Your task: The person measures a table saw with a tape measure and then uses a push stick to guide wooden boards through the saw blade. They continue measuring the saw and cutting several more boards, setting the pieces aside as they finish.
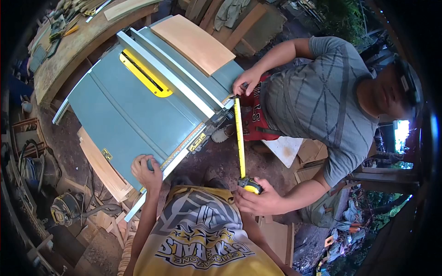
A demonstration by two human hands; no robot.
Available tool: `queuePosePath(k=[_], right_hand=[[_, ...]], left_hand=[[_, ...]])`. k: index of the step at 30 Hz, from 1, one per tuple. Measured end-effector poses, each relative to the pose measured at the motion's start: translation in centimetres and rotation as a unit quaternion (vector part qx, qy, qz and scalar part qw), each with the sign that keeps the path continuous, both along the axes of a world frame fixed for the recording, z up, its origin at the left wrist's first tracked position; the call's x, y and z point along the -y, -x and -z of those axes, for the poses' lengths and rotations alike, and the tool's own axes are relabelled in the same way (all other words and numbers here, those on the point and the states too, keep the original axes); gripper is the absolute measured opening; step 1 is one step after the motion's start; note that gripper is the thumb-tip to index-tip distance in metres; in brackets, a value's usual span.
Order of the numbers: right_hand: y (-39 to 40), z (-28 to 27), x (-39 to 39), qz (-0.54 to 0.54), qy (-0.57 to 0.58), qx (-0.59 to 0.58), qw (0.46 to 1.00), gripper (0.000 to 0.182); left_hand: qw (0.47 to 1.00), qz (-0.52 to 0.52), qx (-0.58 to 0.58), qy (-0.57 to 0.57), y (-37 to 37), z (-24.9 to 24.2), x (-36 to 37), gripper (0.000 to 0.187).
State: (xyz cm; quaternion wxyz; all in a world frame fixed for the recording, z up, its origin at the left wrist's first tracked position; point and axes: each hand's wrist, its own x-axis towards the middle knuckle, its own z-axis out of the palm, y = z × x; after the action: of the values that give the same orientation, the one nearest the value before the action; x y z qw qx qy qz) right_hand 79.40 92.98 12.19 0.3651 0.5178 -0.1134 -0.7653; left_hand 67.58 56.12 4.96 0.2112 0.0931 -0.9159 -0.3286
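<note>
My left hand (148, 173) rests at the near edge of the grey table saw top (129, 124), fingers curled around a small dark object that I cannot make out. My right forearm (252, 231) runs up beside my shirt; its hand is hidden behind a co-worker's hand. That co-worker's one hand (264, 201) grips the case of a tape measure (252, 186). A yellow blade (239, 138) stretches from it to the saw's rail, where the co-worker's other hand (247, 82) holds the end.
A long metal fence (168, 76) crosses the saw beside the yellow blade insert (145, 73). A wooden board (193, 42) lies on the saw's far side. More boards (103, 165) lean at its left. A cluttered workbench (69, 60) stands behind; the co-worker (317, 87) is at right.
</note>
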Motion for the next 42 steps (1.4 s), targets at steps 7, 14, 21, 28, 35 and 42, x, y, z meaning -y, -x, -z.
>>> queuePosePath(k=[7, 14, 21, 28, 35, 42], right_hand=[[5.5, -8.8, 2.2, 0.146, 0.274, 0.125, 0.942, 0.057], [3.5, 3.6, -0.7, -0.025, 0.225, -0.259, 0.939, 0.056], [10.0, 1.8, -2.4, -0.226, -0.182, -0.634, 0.716, 0.059], [14.1, -2.9, 6.9, -0.253, -0.215, -0.741, 0.584, 0.04], [13.9, -1.5, 15.3, -0.272, -0.43, -0.695, 0.508, 0.03], [17.9, -3.3, 18.9, -0.229, -0.523, -0.727, 0.381, 0.028]], left_hand=[[0.814, 0.283, 0.184, -0.473, -7.0, -7.1, -14.4, 0.05], [0.619, 0.235, 0.335, -0.671, -4.8, -12.0, -19.5, 0.056], [0.612, 0.251, 0.316, -0.68, -7.2, -14.9, -15.0, 0.074], [0.612, 0.187, 0.379, -0.669, -8.6, -11.4, -9.3, 0.042], [0.887, 0.138, 0.262, -0.354, -10.3, -10.0, -4.7, 0.084], [0.906, 0.085, 0.111, -0.399, -6.7, -6.9, -6.4, 0.104]])
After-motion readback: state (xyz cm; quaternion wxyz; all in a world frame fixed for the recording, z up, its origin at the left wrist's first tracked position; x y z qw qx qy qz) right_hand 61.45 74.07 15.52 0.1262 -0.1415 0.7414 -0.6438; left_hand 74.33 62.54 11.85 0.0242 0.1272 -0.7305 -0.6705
